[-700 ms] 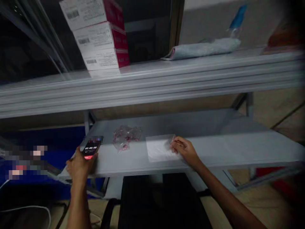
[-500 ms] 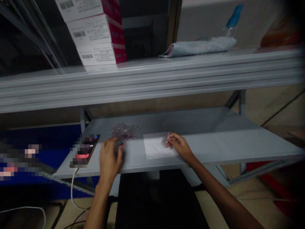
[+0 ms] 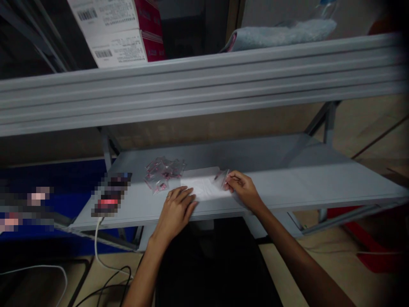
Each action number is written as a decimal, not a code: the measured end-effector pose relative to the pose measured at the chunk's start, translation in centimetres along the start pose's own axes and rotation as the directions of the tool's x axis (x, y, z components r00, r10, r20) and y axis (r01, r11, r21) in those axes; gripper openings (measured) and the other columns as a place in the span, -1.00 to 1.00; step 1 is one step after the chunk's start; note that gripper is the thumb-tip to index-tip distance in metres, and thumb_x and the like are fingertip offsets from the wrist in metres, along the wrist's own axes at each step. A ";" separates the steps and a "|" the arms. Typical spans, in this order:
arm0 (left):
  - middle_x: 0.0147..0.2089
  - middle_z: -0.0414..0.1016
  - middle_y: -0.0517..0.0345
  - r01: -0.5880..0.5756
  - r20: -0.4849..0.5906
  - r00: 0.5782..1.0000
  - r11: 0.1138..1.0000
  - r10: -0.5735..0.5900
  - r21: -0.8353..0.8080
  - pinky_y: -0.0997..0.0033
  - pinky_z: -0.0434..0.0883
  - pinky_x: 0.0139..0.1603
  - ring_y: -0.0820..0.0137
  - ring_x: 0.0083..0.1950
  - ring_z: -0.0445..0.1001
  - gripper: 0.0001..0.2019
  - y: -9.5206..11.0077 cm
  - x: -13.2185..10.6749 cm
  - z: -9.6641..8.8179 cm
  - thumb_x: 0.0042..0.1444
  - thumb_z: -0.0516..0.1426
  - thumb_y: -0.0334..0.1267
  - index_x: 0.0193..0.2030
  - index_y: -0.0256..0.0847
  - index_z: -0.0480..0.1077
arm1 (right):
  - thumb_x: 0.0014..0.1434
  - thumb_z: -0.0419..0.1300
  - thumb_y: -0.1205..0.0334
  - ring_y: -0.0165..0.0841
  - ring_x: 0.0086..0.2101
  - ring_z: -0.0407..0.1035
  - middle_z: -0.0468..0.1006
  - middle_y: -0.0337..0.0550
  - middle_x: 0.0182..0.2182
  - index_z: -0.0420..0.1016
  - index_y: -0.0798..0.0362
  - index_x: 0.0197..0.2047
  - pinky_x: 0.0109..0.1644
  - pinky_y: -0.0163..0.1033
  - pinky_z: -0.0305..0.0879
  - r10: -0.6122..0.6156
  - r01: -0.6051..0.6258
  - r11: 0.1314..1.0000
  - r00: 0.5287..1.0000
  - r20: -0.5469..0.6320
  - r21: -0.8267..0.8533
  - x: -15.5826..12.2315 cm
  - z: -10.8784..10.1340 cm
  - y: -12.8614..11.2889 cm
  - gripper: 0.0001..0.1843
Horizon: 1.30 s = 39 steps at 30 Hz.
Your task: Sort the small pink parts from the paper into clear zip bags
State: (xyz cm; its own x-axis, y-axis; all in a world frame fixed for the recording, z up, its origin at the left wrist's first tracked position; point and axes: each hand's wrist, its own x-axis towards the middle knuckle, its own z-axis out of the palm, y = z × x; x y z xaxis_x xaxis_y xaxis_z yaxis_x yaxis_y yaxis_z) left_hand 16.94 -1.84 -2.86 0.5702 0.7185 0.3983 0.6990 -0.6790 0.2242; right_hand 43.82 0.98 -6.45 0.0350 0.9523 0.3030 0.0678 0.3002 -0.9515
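Observation:
My left hand (image 3: 176, 209) lies flat with fingers stretched out on the left edge of a white sheet (image 3: 200, 184) on the lower grey shelf (image 3: 287, 183). My right hand (image 3: 242, 191) pinches a small clear plastic bag (image 3: 221, 178) at the sheet's right edge. A heap of small clear bags with pink contents (image 3: 162, 172) lies just left of the sheet. A phone (image 3: 110, 198), partly blurred out, rests on the shelf's left end with a cable hanging from it.
An upper grey shelf (image 3: 204, 89) overhangs, carrying stacked white and red boxes (image 3: 121, 30) and a folded light cloth (image 3: 277, 34). Cables (image 3: 105, 273) trail over the floor at the lower left. A red object (image 3: 377, 243) sits on the floor at the right.
My left hand put the phone down on the shelf's left end, passed by the heap of bags, and now rests flat on the white sheet. My right hand stayed pinched on the clear bag.

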 end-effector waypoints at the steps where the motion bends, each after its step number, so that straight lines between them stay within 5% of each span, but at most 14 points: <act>1: 0.17 0.50 -0.03 0.000 -0.005 1.000 1.000 0.000 -0.008 -0.06 0.28 0.24 0.13 0.26 0.33 -0.77 -0.1 0.0 0.1 0.31 0.09 -0.22 0.03 -0.16 0.48 | 0.23 0.20 0.03 -0.37 -0.49 0.38 0.50 -0.22 -0.49 0.37 0.04 -0.31 -0.43 -0.29 0.25 -0.001 0.001 1.000 1.000 0.000 -0.003 0.0 -0.1 0.0 -0.75; 8: -0.02 0.55 -0.06 0.089 -0.140 0.983 0.976 -0.118 -0.200 0.08 0.37 0.09 0.18 0.08 0.43 -0.83 1.8 0.3 0.2 0.30 0.10 -0.26 -0.06 -0.21 0.47 | 0.30 0.13 0.11 -0.36 -0.42 0.37 0.47 -0.20 -0.46 0.40 0.05 -0.35 -0.28 -0.25 0.27 -0.143 0.164 0.963 0.983 0.111 -0.213 -0.9 0.6 -1.9 -0.77; 14: -0.27 0.51 0.09 0.087 -0.108 0.982 0.878 -0.156 -0.472 0.34 0.39 -0.15 0.33 -0.20 0.47 -0.89 4.6 0.5 0.1 0.23 0.20 -0.23 -0.18 -0.21 0.44 | 0.38 0.00 0.23 -0.37 -0.35 0.31 0.43 -0.18 -0.39 0.35 0.03 -0.31 -0.22 -0.26 0.22 -0.299 0.415 0.873 0.869 0.393 -0.255 -2.5 4.0 -5.3 -0.79; 19: -0.23 0.52 0.08 0.098 -0.074 0.985 0.862 -0.155 -0.497 0.35 0.38 -0.11 0.35 -0.18 0.47 -0.85 3.4 1.2 -0.7 0.33 0.06 -0.31 -0.18 -0.20 0.45 | 0.36 0.01 0.27 -0.36 -0.30 0.33 0.45 -0.16 -0.34 0.34 0.04 -0.28 -0.17 -0.27 0.22 -0.324 0.485 0.826 0.825 0.463 -0.286 -1.0 4.8 -5.7 -0.83; 22: -0.18 0.53 0.04 0.105 -0.066 0.987 0.906 -0.145 -0.409 0.28 0.39 -0.03 0.30 -0.10 0.47 -0.81 1.5 1.5 -0.8 0.35 0.01 -0.31 -0.16 -0.20 0.46 | 0.36 0.01 0.26 -0.36 -0.35 0.33 0.44 -0.18 -0.38 0.34 0.04 -0.30 -0.20 -0.28 0.21 -0.315 0.455 0.823 0.863 0.394 -0.340 -0.3 4.2 -5.1 -0.82; 26: 0.12 0.50 -0.08 0.131 -0.127 0.983 0.991 -0.134 -0.028 -0.11 0.21 0.25 0.03 0.27 0.27 -0.73 -2.5 2.3 -0.1 0.30 0.06 -0.27 0.08 -0.16 0.45 | 0.39 -0.04 0.18 -0.35 -0.36 0.34 0.44 -0.21 -0.39 0.35 0.02 -0.26 -0.20 -0.28 0.21 -0.212 0.298 0.864 0.946 0.245 -0.405 0.1 2.8 -3.8 -0.77; 29: 0.32 0.34 -0.05 0.127 -0.143 0.984 0.981 -0.106 0.146 -0.31 -0.05 0.36 -0.10 0.46 -0.03 -0.65 -6.1 3.4 0.5 0.23 0.14 -0.19 0.15 -0.07 0.45 | 0.39 -0.04 0.14 -0.33 -0.37 0.35 0.44 -0.23 -0.38 0.34 0.00 -0.24 -0.22 -0.27 0.20 -0.114 0.228 0.868 0.956 0.270 -0.441 0.2 1.9 -2.8 -0.78; 32: 0.36 0.31 -0.03 0.161 -0.113 0.983 0.972 -0.142 0.172 -0.31 -0.03 0.35 -0.12 0.44 0.05 -0.66 -8.6 4.0 0.6 0.24 0.13 -0.12 0.12 -0.04 0.47 | 0.38 -0.04 0.13 -0.31 -0.38 0.35 0.45 -0.21 -0.39 0.35 -0.01 -0.26 -0.23 -0.25 0.21 -0.065 0.202 0.874 0.949 0.307 -0.441 0.0 0.8 -2.3 -0.77; 35: 0.35 0.32 -0.06 0.200 -0.109 0.977 0.961 -0.182 0.190 -0.33 0.01 0.33 -0.15 0.42 0.09 -0.68 -9.1 3.7 0.0 0.28 0.08 -0.12 0.09 -0.07 0.50 | 0.37 -0.02 0.10 -0.29 -0.38 0.35 0.48 -0.20 -0.40 0.41 -0.01 -0.25 -0.26 -0.25 0.22 -0.043 0.174 0.898 0.949 0.312 -0.404 -0.2 -1.0 -2.1 -0.75; 39: 0.39 0.25 -0.03 0.172 -0.189 0.973 0.958 -0.129 0.231 -0.37 -0.16 0.39 -0.11 0.50 -0.16 -0.69 -6.4 2.9 -0.8 0.27 0.10 -0.18 0.10 -0.09 0.49 | 0.37 0.01 0.07 -0.29 -0.35 0.38 0.52 -0.18 -0.36 0.47 -0.01 -0.23 -0.28 -0.26 0.23 -0.010 0.114 0.936 0.954 0.299 -0.333 -0.1 -3.2 -2.1 -0.73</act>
State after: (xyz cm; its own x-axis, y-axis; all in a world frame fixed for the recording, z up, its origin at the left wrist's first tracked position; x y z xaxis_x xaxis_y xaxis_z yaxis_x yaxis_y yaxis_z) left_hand 13.77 4.47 -2.44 0.3830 0.7585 0.5272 0.8672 -0.4919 0.0777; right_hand 46.88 0.08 -4.28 -0.2650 0.9219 0.2825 0.3994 0.3716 -0.8381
